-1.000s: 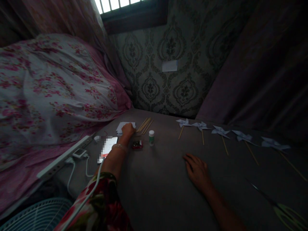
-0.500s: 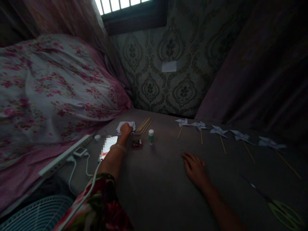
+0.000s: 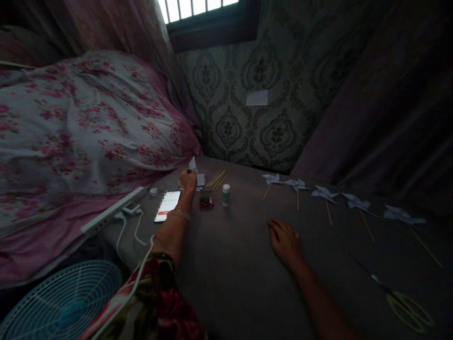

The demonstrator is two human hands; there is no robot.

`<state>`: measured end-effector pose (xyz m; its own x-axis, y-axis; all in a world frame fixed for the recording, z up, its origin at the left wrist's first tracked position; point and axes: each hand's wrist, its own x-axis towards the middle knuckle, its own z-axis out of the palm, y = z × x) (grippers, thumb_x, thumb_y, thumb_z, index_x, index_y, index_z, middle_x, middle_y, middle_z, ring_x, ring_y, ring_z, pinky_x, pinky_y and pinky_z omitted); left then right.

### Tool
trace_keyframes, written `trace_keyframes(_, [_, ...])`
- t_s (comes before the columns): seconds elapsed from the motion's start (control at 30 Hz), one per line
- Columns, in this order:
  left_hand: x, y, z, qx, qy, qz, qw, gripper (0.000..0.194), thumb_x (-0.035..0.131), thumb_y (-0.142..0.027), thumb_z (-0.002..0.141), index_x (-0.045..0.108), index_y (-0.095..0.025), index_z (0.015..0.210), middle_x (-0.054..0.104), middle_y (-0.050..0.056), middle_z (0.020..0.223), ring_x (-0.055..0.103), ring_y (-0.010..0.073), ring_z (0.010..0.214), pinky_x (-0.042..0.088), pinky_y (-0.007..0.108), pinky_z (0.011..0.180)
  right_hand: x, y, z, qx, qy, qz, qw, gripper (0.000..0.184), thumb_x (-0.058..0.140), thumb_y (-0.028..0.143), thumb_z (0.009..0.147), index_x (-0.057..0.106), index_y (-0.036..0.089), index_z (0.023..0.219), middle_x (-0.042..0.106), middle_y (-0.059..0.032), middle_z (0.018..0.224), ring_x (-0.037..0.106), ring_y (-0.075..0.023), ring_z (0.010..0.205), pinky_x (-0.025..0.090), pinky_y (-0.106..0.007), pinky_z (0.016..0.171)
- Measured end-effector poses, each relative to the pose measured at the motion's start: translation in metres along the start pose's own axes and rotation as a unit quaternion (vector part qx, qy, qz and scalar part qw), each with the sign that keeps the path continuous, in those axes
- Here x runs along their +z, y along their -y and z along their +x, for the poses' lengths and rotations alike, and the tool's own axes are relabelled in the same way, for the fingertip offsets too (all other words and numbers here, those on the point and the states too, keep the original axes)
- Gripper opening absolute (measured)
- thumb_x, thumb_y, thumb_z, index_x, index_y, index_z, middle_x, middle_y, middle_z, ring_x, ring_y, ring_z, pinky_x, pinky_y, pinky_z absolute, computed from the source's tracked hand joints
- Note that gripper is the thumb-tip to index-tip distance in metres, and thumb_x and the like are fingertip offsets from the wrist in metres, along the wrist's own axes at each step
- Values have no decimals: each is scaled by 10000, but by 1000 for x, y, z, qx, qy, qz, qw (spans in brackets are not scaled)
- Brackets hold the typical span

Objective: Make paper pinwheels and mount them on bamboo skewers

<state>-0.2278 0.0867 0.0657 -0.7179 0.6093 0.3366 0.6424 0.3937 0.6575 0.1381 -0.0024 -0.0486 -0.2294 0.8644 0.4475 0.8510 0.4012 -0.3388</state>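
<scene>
My left hand [image 3: 188, 180] pinches a white piece of paper [image 3: 193, 164], which stands up above the fingers over a stack of white paper [image 3: 200, 181]. Beside the stack lie several thin wooden sticks [image 3: 217, 179]. Closer to me are a small red box [image 3: 206, 203] of tiny dark pieces and a white-capped glue bottle [image 3: 226, 195]. My right hand [image 3: 284, 238] rests on the grey surface, palm down with its fingers stretched out, holding nothing. Several paper pinwheels [image 3: 324, 194] on sticks lie in a row along the right.
Scissors [image 3: 399, 297] with green handles lie at the lower right. A lit phone [image 3: 167, 206], a power strip [image 3: 113, 211] and white cables are on the left. A blue fan [image 3: 67, 302] stands below the edge. A white cable crosses my left forearm.
My left hand has lifted a piece of paper off the stack, where it was pressed before. My right hand stays on the surface. The view has shifted slightly left.
</scene>
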Motion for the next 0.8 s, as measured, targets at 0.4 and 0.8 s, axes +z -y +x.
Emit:
trace_keyframes(0.4, [-14,-50,-64,85,-92,-166,978,274,403,-242,937,644,-149,1028,700,80,1046,628,172,991,458,262,879,-13,4,4,28,-39,22,999,385,355,343,928,709,196,888,738,-93,949,638,-224,908,260,-466,967])
trace_keyframes(0.8, [22,-89,-155,244,-22,-274,930,165,532,-285,897,657,-176,900,702,66,932,639,178,912,485,293,847,-22,2,10,84,-73,67,992,404,304,187,918,666,199,1096,705,-100,1102,624,-202,988,333,-379,935])
